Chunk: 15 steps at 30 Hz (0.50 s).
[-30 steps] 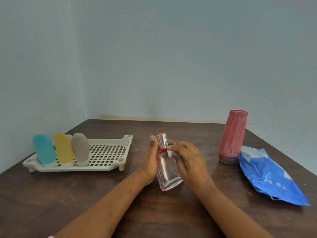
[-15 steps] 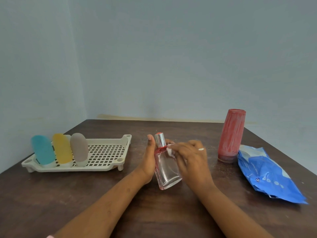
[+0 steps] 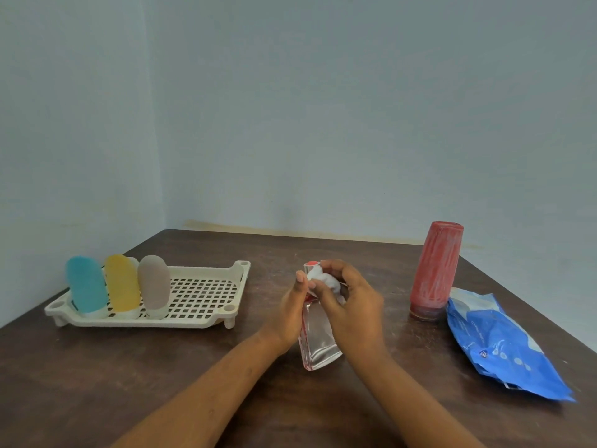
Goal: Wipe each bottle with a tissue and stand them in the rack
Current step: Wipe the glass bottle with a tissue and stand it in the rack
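Glass bottle (image 3: 318, 344), right of rack (image 3: 200, 321): gripped in left hand (image 3: 290, 313) fingers; tissue (image 3: 326, 279) pinched onto cap (image 3: 311, 264) by right hand (image 3: 355, 308) fingers

A clear glass bottle (image 3: 318, 337) with a red-topped cap was tilted near the middle of the desk (image 3: 161, 383), base down, in the grip of the left hand (image 3: 290, 315). A bunched white tissue (image 3: 326, 279) was pinched against its cap by the right hand (image 3: 355, 305). At 10 o'clock from it sat the cream slotted rack (image 3: 206, 295). A teal bottle (image 3: 86, 284), a yellow bottle (image 3: 122, 283) and a grey-brown bottle (image 3: 154, 286) stood side by side at its left end. At 2 o'clock a tall red bottle (image 3: 434, 270) stood upright.
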Each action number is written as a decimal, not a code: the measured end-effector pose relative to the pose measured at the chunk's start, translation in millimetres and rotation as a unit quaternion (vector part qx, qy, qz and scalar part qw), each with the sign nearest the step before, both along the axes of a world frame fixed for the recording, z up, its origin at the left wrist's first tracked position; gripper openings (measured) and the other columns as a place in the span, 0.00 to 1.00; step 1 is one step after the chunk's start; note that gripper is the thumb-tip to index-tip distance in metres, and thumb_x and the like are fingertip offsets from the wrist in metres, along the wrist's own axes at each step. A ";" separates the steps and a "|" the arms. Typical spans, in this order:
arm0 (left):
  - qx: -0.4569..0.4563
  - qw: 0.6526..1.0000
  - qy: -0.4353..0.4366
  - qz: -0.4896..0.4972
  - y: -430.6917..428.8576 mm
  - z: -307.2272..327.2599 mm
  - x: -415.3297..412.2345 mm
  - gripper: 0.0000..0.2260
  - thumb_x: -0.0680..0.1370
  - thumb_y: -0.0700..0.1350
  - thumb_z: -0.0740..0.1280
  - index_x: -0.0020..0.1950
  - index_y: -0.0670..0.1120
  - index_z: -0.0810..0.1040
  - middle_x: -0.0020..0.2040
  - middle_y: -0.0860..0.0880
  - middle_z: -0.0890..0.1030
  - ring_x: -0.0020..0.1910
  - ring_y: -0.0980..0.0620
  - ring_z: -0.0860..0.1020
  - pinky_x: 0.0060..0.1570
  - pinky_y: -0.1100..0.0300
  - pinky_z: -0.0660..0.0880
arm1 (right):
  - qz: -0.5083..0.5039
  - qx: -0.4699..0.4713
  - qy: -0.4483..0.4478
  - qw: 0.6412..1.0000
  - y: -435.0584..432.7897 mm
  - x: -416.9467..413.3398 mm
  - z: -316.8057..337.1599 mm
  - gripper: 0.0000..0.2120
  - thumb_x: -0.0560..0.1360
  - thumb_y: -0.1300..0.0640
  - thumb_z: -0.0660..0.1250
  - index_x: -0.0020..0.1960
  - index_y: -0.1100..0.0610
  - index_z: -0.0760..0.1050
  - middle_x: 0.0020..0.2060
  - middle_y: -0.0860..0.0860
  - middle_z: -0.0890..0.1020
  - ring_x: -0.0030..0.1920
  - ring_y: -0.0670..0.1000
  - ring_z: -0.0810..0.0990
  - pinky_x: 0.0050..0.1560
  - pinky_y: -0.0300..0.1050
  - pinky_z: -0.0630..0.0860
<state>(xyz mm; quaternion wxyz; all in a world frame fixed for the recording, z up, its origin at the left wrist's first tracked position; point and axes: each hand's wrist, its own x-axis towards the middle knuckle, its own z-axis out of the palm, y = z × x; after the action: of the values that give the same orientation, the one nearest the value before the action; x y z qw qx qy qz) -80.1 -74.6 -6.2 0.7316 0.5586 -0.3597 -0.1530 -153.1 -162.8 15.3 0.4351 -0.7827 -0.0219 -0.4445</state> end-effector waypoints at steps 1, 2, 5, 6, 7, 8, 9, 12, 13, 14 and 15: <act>-0.004 1.000 -0.015 0.009 -0.5 -1.0 0.0 0.42 0.58 0.79 0.64 0.54 0.46 0.79 0.52 0.41 0.83 0.56 0.43 0.80 0.59 0.46 0.76 | 0.006 0.008 0.004 1.000 2.4 -0.3 3.2 0.15 0.72 0.56 0.71 0.56 0.46 0.74 0.45 0.35 0.77 0.49 0.32 0.77 0.48 0.27 0.74; -0.008 0.999 -0.032 0.016 -0.6 -1.7 -0.5 0.41 0.60 0.79 0.63 0.55 0.46 0.79 0.52 0.44 0.83 0.55 0.44 0.81 0.59 0.47 0.76 | 0.009 0.014 0.005 1.000 4.2 -0.7 6.3 0.17 0.72 0.56 0.71 0.59 0.47 0.73 0.46 0.34 0.76 0.49 0.30 0.75 0.49 0.25 0.72; 0.001 0.997 -0.072 0.019 -1.0 -2.3 -3.7 0.39 0.63 0.77 0.63 0.58 0.47 0.76 0.51 0.49 0.84 0.55 0.50 0.81 0.56 0.55 0.77 | -0.010 -0.015 -0.008 1.000 7.6 1.4 14.1 0.17 0.73 0.53 0.70 0.60 0.47 0.73 0.48 0.39 0.78 0.50 0.34 0.77 0.49 0.27 0.73; 0.008 0.996 -0.082 0.022 -1.0 -1.9 -5.3 0.39 0.63 0.78 0.63 0.57 0.46 0.76 0.49 0.51 0.84 0.52 0.53 0.82 0.53 0.58 0.77 | -0.021 -0.036 -0.012 0.999 8.2 3.1 16.2 0.15 0.74 0.52 0.69 0.60 0.49 0.75 0.48 0.42 0.79 0.49 0.37 0.78 0.48 0.30 0.74; 0.016 0.995 -0.091 0.029 -1.3 -1.5 -6.3 0.39 0.62 0.78 0.63 0.54 0.45 0.76 0.46 0.53 0.84 0.49 0.56 0.82 0.50 0.62 0.76 | -0.029 -0.053 -0.018 0.998 8.6 4.9 17.9 0.12 0.75 0.52 0.68 0.59 0.50 0.76 0.47 0.44 0.81 0.48 0.39 0.79 0.47 0.32 0.75; 0.020 0.994 -0.102 0.035 -1.3 -1.0 -7.0 0.39 0.62 0.79 0.62 0.51 0.45 0.76 0.43 0.54 0.84 0.46 0.59 0.81 0.46 0.65 0.75 | -0.029 -0.059 -0.023 0.998 8.6 6.9 18.6 0.10 0.76 0.53 0.67 0.57 0.51 0.78 0.46 0.44 0.82 0.46 0.40 0.79 0.47 0.34 0.75; 0.021 0.993 -0.110 0.038 -1.2 -0.3 -7.4 0.38 0.62 0.79 0.62 0.48 0.44 0.76 0.40 0.56 0.83 0.42 0.61 0.80 0.44 0.67 0.74 | -0.022 -0.051 -0.026 0.998 8.6 8.5 19.0 0.09 0.77 0.54 0.66 0.55 0.52 0.79 0.45 0.44 0.82 0.46 0.40 0.80 0.46 0.34 0.75; 0.011 0.994 -0.105 0.030 0.0 1.6 -6.8 0.37 0.62 0.78 0.63 0.47 0.44 0.76 0.38 0.55 0.83 0.40 0.61 0.80 0.42 0.68 0.75 | -0.007 0.000 -0.020 1.000 7.3 11.6 17.4 0.09 0.78 0.56 0.63 0.54 0.55 0.80 0.41 0.41 0.82 0.43 0.38 0.80 0.42 0.29 0.74; 0.005 0.995 -0.101 0.024 0.3 1.3 -6.0 0.36 0.62 0.77 0.64 0.47 0.45 0.76 0.38 0.55 0.83 0.41 0.61 0.81 0.43 0.66 0.75 | -0.010 0.008 -0.017 1.000 6.6 11.6 16.2 0.10 0.78 0.56 0.62 0.54 0.57 0.80 0.40 0.42 0.82 0.41 0.38 0.80 0.40 0.28 0.73; -0.001 0.995 -0.099 0.023 0.2 0.1 -4.7 0.35 0.62 0.77 0.64 0.47 0.46 0.77 0.38 0.54 0.83 0.41 0.60 0.81 0.43 0.65 0.75 | -0.012 0.009 -0.012 1.000 5.7 10.8 14.0 0.11 0.79 0.55 0.61 0.55 0.57 0.80 0.40 0.43 0.82 0.40 0.38 0.79 0.38 0.27 0.72; -0.006 0.995 -0.097 0.024 0.2 -0.7 -4.2 0.34 0.63 0.77 0.64 0.46 0.47 0.78 0.38 0.53 0.83 0.41 0.57 0.81 0.44 0.61 0.76 | -0.011 0.002 -0.004 1.000 5.5 9.0 11.8 0.12 0.79 0.55 0.60 0.57 0.57 0.79 0.41 0.44 0.82 0.40 0.38 0.79 0.39 0.27 0.71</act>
<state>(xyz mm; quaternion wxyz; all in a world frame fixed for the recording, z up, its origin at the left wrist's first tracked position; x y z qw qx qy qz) -84.3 -74.4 -6.9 0.7002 0.5746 -0.4165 -0.0783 -144.1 -157.3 27.1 0.4315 -0.7804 -0.0147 -0.4524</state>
